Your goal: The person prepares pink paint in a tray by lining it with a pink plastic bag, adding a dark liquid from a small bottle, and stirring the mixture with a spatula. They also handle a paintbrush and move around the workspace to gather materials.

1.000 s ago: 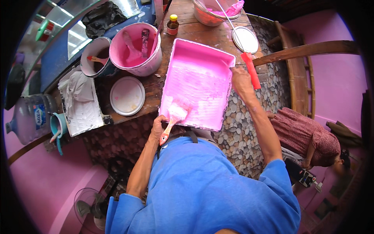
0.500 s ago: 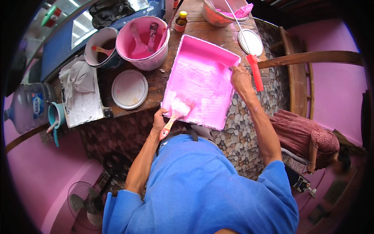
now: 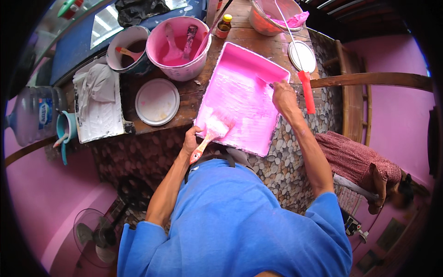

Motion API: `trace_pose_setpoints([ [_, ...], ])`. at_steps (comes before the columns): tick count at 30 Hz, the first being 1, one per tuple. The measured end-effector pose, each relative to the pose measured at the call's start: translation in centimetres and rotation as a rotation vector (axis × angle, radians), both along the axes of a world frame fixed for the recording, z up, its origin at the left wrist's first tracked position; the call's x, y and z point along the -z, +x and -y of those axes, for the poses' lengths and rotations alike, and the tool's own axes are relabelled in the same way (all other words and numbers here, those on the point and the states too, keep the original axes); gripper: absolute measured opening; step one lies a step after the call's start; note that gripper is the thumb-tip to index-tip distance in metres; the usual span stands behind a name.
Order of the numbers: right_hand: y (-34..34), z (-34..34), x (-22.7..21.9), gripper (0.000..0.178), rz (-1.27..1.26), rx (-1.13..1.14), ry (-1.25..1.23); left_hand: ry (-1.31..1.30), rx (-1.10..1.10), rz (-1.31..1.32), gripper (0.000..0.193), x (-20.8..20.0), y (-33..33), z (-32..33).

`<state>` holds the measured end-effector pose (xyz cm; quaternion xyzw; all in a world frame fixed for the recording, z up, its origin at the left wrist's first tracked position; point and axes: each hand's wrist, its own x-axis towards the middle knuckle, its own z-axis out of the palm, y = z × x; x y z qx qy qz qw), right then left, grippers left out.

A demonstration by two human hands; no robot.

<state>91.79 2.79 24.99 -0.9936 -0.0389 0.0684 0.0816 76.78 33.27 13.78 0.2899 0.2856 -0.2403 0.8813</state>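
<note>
In front of me is a paint tray (image 3: 253, 121) coated with bright pink paint, its far part on the table's edge and its near end by my waist. My left hand (image 3: 190, 142) grips the tray's near left corner. A paintbrush (image 3: 217, 125) rests there, its pink-smeared bristles in the tray and its orange-marked handle sticking out over the near edge beside that hand. Over the tray's right edge, my right hand (image 3: 284, 98) is closed like a fist. A thin dark sliver pokes from its fingers toward the paint; what it belongs to is hidden.
On the wooden table (image 3: 240, 23) stand a pink paint bucket (image 3: 182, 71) with brushes, a dark-liquid bucket (image 3: 113, 60), a small bottle (image 3: 224, 27), a lid (image 3: 157, 102) and a basin (image 3: 265, 23). A red-handled roller frame (image 3: 306, 92) juts over the right edge. A person (image 3: 360, 157) bends at right.
My right hand has slid slightly nearer to me along the tray's right side. The whole view has shifted a little; the left hand and paintbrush keep their places on the tray.
</note>
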Motion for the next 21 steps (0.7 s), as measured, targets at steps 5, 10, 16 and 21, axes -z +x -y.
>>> trace_pose_setpoints([
  [5,0.2,-1.5,-0.2,0.026,0.065,0.011,-0.041,-0.101,-0.034,-0.011,0.028,1.4,-0.2,-0.2],
  [10,0.0,-2.6,-0.2,0.024,0.042,-0.052,0.007,0.243,0.095,0.125,0.026,2.0,-0.5,-0.5],
  [16,0.3,-3.9,0.0,0.022,0.009,-0.102,-0.006,0.014,0.043,0.021,0.023,0.7,-0.2,-0.4],
  [21,0.8,-5.4,0.4,0.021,0.103,-0.122,-0.078,0.014,0.033,0.0,0.025,0.6,-0.1,-0.4],
])
